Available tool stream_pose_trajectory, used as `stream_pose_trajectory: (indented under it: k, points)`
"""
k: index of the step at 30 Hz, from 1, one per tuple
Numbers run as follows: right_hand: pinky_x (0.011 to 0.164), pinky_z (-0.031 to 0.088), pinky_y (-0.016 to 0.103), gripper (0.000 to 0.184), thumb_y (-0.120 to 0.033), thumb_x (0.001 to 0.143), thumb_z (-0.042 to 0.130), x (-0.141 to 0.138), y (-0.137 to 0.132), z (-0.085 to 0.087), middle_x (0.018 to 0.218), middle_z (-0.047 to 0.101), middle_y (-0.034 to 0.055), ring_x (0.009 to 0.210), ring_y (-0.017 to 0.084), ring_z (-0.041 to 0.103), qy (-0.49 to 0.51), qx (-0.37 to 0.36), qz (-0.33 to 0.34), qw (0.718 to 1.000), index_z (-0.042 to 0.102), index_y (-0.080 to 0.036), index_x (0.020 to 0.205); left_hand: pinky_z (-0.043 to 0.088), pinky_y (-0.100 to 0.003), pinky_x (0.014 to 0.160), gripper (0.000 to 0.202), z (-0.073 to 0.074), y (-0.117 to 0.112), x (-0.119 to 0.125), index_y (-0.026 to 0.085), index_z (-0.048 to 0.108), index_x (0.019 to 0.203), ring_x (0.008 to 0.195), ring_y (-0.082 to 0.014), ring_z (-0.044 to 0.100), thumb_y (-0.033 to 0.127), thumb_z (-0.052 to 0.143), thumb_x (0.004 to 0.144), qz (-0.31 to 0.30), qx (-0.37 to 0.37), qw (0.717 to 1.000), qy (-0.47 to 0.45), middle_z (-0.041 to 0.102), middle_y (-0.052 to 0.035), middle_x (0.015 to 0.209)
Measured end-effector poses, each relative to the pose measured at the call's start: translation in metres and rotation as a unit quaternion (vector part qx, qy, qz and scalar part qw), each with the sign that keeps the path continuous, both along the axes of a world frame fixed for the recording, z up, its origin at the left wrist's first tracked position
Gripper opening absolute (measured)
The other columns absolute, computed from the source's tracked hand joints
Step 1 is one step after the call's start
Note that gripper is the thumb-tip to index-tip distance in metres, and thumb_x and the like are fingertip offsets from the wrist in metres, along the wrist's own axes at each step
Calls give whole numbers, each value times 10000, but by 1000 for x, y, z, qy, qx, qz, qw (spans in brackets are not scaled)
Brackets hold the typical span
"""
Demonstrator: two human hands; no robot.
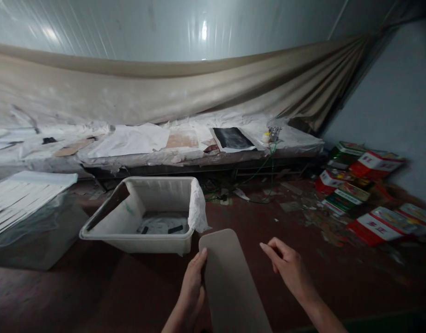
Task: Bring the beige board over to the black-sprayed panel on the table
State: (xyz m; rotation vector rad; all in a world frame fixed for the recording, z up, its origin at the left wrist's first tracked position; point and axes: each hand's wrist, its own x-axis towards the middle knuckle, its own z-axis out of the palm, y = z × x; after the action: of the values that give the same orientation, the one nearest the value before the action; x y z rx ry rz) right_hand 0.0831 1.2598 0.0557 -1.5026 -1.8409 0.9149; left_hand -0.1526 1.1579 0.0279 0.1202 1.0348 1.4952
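A long, flat beige-grey board (230, 282) with rounded corners stretches from the bottom edge up toward the middle of the view. My left hand (194, 282) grips its left edge, thumb on the face and fingers behind it. To the right of the board, apart from it, my right hand (285, 263) is raised with the fingers curled in and the thumb side close to them. Nothing shows in that hand. What the board is part of cannot be made out.
A white plastic tub (139, 236) with dark pieces inside stands ahead on the left. Beside it is a bin topped with pale strips (28, 199). Behind runs a long covered table (129, 141) holding a black sheet (233, 138). Red and green boxes (375, 226) lie at right.
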Motion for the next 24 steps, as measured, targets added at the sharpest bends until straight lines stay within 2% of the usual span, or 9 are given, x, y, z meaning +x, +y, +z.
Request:
stream_pose_trajectory:
  k: [1,3,5,9,12,16,19,22,24]
  points:
    - [603,419,289,421,-614,776,569,-6,17,-2,653,519,-31,581,163,522,5,-3,1,1000,570,-225,939,495,-284,718,414,-3,15,0,128,710,865,745,-190,654,480,784,660,1,-5,1000,1,736,-76,805]
    - [685,465,321,672,-608,717,582,-20,51,-7,955,592,40,745,200,590,31,-33,-1,999,482,-213,1252,501,-304,772,438,-6,46,1,125,716,885,826,-218,664,491,782,654,-3,-15,1000,0,741,-87,835]
    - [737,487,340,767,-653,736,544,-37,85,-12,1128,582,92,862,225,614,57,-80,23,995,415,-197,1339,501,-322,807,460,-6,77,3,125,720,928,867,-235,667,505,763,673,-15,-9,1000,9,744,-92,859]
    - [700,460,291,496,-598,768,606,-66,148,-21,905,644,37,820,213,616,74,-107,106,986,539,-198,1053,495,-353,865,491,-2,143,9,145,709,1046,912,-247,667,519,715,729,-39,25,998,48,748,-96,920]
    - [660,388,289,354,-557,785,569,-71,200,-26,756,574,0,733,193,549,65,-75,99,990,476,-217,819,487,-368,899,498,0,197,21,164,711,1057,954,-254,660,532,714,722,-22,12,998,66,744,-99,978]
    - [639,304,319,460,-651,865,328,-56,284,-32,645,467,-9,634,180,446,65,-53,90,992,418,-228,707,476,-366,929,509,3,276,42,149,734,967,1016,-267,639,556,750,661,2,-20,996,92,737,-107,1021]
    - [643,299,328,507,-713,824,330,-42,349,-40,626,431,-6,614,177,401,80,-57,67,993,390,-234,667,469,-386,956,549,4,334,54,152,745,903,1069,-294,617,633,727,639,4,-36,991,128,740,-117,1014]
    - [629,355,308,529,-755,784,331,-35,404,-51,650,437,6,639,185,429,113,-97,23,989,390,-240,682,452,-410,992,552,3,380,55,185,757,822,1174,-343,560,681,732,582,17,-35,981,189,742,-132,1012]
    - [527,353,283,552,-787,763,268,-32,434,-60,597,370,-12,569,178,417,137,-149,-6,979,360,-248,694,413,-418,1045,513,0,405,51,213,759,785,1259,-380,495,610,829,468,27,-23,974,225,740,-138,1036]
